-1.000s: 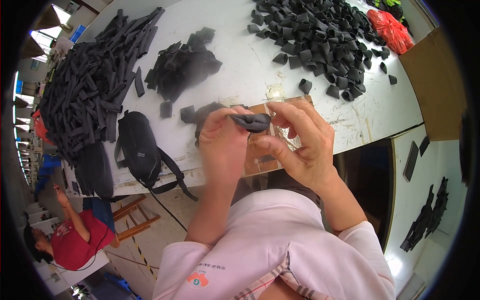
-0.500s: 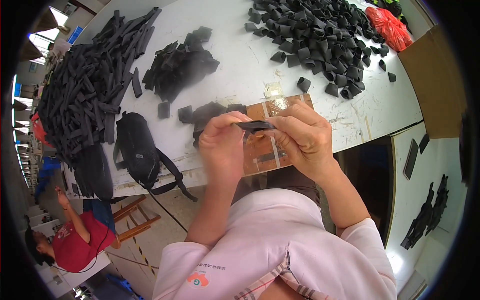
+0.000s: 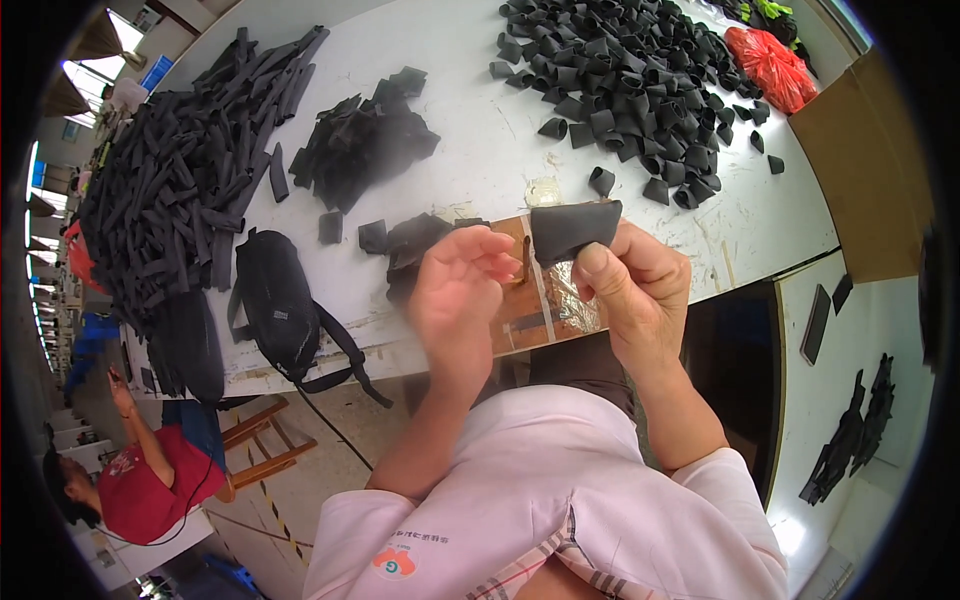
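Note:
My right hand [image 3: 632,290] pinches a small black folded fabric piece [image 3: 572,229] between thumb and fingers, just above the table's near edge. My left hand [image 3: 462,290] hovers beside it with fingers spread and curled, holding nothing; it looks blurred. Under both hands lies a brown board with shiny tape [image 3: 540,300] on the white table [image 3: 480,150]. A few flat black pieces [image 3: 415,245] lie just left of my left hand.
A heap of folded black pieces [image 3: 630,70] fills the far right, a small pile of flat pieces [image 3: 365,140] the middle, long black strips [image 3: 180,180] the left. A black bag [image 3: 275,300] sits at the near edge. A red bag [image 3: 770,60], cardboard [image 3: 865,160], and a seated person [image 3: 140,480] are around.
The two hands, earlier together on the black piece, have parted. The right hand now holds the piece alone and raised; the left hand has let go and opened.

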Available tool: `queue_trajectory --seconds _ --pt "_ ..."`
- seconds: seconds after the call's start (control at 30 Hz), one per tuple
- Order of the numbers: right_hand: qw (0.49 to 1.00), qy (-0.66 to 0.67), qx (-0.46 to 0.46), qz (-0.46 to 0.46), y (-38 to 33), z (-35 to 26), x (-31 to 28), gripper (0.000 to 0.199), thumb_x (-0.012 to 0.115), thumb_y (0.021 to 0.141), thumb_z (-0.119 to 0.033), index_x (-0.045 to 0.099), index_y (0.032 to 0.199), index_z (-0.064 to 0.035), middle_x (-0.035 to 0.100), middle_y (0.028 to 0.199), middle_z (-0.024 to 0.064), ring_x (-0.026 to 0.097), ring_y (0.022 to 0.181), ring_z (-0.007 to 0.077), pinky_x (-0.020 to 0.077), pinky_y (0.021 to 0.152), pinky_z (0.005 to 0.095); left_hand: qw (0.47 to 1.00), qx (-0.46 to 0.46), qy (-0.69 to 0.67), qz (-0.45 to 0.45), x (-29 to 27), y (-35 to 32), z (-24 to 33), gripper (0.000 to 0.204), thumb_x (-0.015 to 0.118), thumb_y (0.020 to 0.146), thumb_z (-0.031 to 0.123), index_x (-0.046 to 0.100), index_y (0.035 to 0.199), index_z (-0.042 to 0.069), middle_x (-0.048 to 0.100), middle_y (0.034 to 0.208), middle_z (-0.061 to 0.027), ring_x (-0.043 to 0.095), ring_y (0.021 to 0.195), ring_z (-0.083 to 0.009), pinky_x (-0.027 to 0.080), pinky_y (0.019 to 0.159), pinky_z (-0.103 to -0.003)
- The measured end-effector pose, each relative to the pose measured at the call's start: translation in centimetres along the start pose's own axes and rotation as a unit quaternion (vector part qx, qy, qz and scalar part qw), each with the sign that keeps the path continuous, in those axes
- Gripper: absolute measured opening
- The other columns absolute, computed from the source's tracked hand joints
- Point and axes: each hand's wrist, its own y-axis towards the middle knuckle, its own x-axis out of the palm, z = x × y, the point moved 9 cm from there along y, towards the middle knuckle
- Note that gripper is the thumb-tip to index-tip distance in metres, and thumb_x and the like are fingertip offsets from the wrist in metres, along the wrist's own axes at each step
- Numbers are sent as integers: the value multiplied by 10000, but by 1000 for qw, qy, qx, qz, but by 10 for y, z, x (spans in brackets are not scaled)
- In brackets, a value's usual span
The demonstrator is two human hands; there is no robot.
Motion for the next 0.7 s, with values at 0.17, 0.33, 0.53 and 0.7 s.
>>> queue_trajectory --seconds 0.17,0.33,0.53,0.7 --pt "940 242 238 -16 -30 56 19 247 546 855 -225 605 725 -24 544 601 6 446 492 53 364 451 171 996 15 81 -42 16 -13 5 232 531 765 -67 503 993 -40 554 965 -94 518 843 -127 413 791 -259" --pt "976 50 211 -36 -36 52 13 235 577 825 -232 601 760 -7 545 598 34 468 502 82 374 462 209 989 20 148 -4 0 -18 4 111 586 790 -4 555 889 -42 580 895 -85 534 779 -104 435 723 -240" --pt "927 -293 -232 6 -33 -26 16 245 696 595 28 596 812 -22 559 724 71 525 562 176 404 467 252 969 -23 245 -15 11 -18 15 81 596 788 17 556 818 -47 616 714 -77 571 611 -80 473 588 -185" --pt "883 -338 -325 -39 -34 -33 26 247 668 568 15 584 800 8 524 690 81 502 542 187 377 428 240 969 -95 229 -18 11 -16 10 45 569 766 -22 533 744 -36 597 668 -67 558 571 -70 454 508 -188"
